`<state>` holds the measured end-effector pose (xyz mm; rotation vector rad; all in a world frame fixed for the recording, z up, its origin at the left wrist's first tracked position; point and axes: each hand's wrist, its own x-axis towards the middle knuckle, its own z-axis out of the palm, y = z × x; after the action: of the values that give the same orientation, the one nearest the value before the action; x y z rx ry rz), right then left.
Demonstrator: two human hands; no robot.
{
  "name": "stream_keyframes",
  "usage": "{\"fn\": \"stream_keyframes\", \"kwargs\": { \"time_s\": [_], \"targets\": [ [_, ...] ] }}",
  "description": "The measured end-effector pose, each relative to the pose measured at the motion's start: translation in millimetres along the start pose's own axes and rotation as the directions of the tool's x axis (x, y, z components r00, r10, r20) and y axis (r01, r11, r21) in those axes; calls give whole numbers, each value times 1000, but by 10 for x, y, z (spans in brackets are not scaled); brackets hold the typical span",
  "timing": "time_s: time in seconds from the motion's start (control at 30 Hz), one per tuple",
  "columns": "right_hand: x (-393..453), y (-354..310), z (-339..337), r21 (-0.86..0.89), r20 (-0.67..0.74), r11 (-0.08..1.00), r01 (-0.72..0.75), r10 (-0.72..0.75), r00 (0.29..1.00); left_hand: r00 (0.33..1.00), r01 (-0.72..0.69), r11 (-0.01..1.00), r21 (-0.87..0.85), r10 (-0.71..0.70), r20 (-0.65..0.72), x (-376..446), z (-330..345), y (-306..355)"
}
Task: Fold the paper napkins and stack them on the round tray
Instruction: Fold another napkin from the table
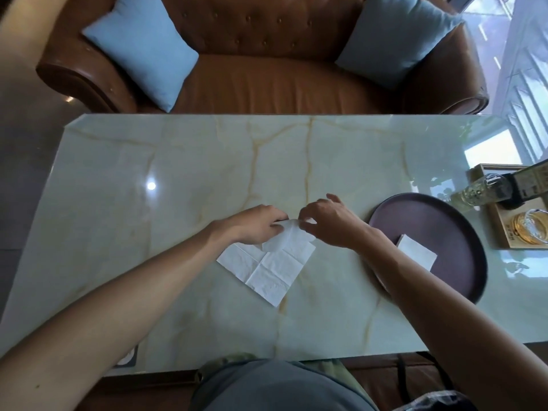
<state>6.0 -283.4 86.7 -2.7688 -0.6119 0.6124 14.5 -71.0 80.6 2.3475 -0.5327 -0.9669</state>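
Note:
A white paper napkin lies unfolded on the marble table, turned like a diamond. Its far corner is lifted and curled back. My left hand pinches that raised corner from the left, and my right hand pinches it from the right. To the right sits the round dark tray, with one folded white napkin on its near-left part, partly hidden by my right forearm.
A wooden tray at the far right holds a glass bottle and a gold-patterned glass. A brown leather sofa with two blue cushions stands beyond the table. My lap is at the table's near edge.

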Motion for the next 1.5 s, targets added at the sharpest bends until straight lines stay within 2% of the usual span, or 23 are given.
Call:
{"fn": "stream_keyframes", "kwargs": {
  "time_s": [0.17, 0.43, 0.73, 0.87, 0.97, 1.07, 1.17, 1.27, 1.5],
  "targets": [
    [-78, -41, -35, 65, -6, 998, 9, -9, 1000, 1000, -2, 1000, -4, 2, -24, -52, 29, 41],
    [-167, 11, -123, 92, 22, 992, -82, 81, 996, 995, 5, 1000, -30, -8, -100, -166, 81, -163],
    [-214, 89, -242, 32, 84, 993, -117, 114, 990, 992, 48, 993, 104, -36, -118, -334, 85, -547],
    [-240, 26, -275, -60, 89, 996, -60, 66, 994, 994, 92, 964, 248, -74, -80, -393, 9, -798],
    [-235, -70, -307, -121, 117, 993, 2, 12, 993, 992, 37, 959, 282, -1, -125, -379, -23, -691],
    [-191, -145, -333, -134, 137, 990, 49, -30, 990, 961, -129, 967, 219, 176, -213, -199, 5, -354],
    [-160, -159, -391, -128, 155, 991, 49, -29, 987, 936, -239, 962, 135, 265, -233, 18, 56, -83],
    [-150, -106, -461, -45, 145, 999, -4, 10, 989, 948, -232, 971, -61, 212, -236, 91, 58, 52],
    [-116, 247, -540, 226, 74, 965, -135, 121, 990, 983, -123, 948, -293, 76, -169, 26, 41, 69]
  ]
}}
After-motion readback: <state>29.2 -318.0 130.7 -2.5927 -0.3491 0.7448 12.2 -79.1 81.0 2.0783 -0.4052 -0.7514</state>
